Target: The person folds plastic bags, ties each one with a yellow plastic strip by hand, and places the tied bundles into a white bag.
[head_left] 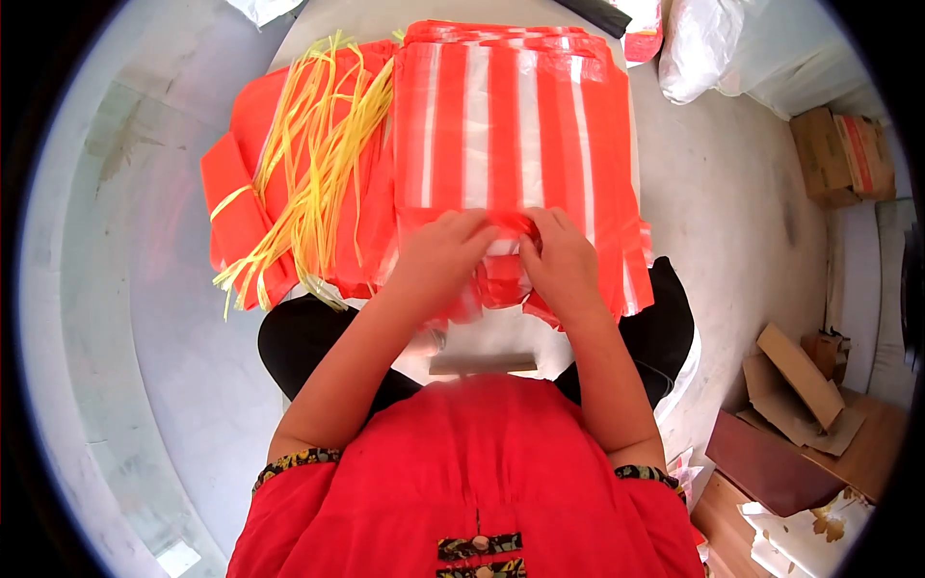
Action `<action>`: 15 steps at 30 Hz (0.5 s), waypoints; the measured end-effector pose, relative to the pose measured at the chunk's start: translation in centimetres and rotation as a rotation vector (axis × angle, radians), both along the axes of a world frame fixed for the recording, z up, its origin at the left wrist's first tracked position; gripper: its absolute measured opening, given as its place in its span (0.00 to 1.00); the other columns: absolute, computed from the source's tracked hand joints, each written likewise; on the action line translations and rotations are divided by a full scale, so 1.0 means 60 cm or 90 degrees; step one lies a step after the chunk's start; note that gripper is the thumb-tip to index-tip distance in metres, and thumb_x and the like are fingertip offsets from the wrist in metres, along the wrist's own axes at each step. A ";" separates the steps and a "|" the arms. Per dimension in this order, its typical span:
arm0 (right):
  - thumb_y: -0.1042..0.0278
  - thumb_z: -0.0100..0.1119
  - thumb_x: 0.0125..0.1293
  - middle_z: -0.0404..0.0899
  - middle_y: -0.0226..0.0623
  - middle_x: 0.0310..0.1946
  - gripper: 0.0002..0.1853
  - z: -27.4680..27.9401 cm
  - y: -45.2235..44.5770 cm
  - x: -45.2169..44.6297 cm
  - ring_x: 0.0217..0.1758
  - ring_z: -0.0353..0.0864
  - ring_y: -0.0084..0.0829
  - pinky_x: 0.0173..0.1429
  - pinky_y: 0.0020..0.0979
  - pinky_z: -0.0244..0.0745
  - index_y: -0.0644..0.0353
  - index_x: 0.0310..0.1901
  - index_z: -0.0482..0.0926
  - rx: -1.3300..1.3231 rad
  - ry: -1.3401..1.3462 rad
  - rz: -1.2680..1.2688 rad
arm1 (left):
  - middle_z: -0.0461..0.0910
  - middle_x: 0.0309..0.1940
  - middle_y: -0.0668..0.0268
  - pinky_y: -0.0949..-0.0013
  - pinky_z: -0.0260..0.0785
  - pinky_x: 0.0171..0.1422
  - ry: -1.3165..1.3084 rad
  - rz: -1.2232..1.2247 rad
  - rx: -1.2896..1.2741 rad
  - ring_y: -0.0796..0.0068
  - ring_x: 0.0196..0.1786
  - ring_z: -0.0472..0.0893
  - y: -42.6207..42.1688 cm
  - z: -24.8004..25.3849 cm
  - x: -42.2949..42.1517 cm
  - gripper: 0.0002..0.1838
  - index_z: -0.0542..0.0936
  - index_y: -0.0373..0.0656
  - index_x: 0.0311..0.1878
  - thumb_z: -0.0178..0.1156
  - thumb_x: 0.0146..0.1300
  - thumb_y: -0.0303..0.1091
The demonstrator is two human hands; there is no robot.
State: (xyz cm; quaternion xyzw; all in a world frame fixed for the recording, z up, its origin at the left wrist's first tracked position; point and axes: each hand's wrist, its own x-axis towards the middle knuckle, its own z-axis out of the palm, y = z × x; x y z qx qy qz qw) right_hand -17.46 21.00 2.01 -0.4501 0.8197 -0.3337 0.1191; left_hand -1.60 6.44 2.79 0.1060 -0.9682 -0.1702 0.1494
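Note:
A stack of red and white striped plastic sheets or bags (501, 125) lies in front of me. At its near edge, my left hand (443, 255) has its fingers bent on the red plastic, slightly blurred. My right hand (562, 258) is close beside it, fingers curled onto the same folded edge. Yellow strips (323, 164) lie in a loose bundle on red plastic (252, 116) to the left. A folded red bundle (231, 207) with a yellow tie round it rests at the far left.
Pale floor (718, 202) surrounds the work surface. An open cardboard box (795, 405) stands at the lower right, and another carton (824, 159) at the upper right. White plastic bags (701, 43) are at the top right. My knees are below the stack.

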 end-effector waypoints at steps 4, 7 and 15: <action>0.74 0.63 0.68 0.81 0.42 0.55 0.17 0.005 0.019 0.001 0.52 0.85 0.43 0.55 0.40 0.82 0.59 0.58 0.81 -0.055 0.061 -0.006 | 0.77 0.66 0.57 0.55 0.76 0.65 -0.026 -0.033 0.056 0.52 0.62 0.80 0.021 0.010 -0.013 0.25 0.80 0.46 0.65 0.63 0.63 0.25; 0.79 0.63 0.65 0.79 0.43 0.60 0.17 -0.013 0.055 -0.002 0.60 0.82 0.46 0.59 0.41 0.81 0.59 0.55 0.82 -0.113 0.164 0.038 | 0.77 0.66 0.56 0.56 0.74 0.68 -0.059 -0.028 0.058 0.51 0.64 0.79 0.023 0.015 -0.012 0.25 0.81 0.46 0.65 0.62 0.63 0.24; 0.78 0.69 0.56 0.81 0.44 0.62 0.13 -0.032 0.078 0.021 0.65 0.79 0.48 0.62 0.45 0.79 0.60 0.44 0.84 -0.199 0.306 0.192 | 0.76 0.68 0.55 0.54 0.73 0.70 -0.044 -0.023 0.106 0.48 0.66 0.78 0.027 0.012 -0.006 0.27 0.81 0.46 0.66 0.59 0.62 0.21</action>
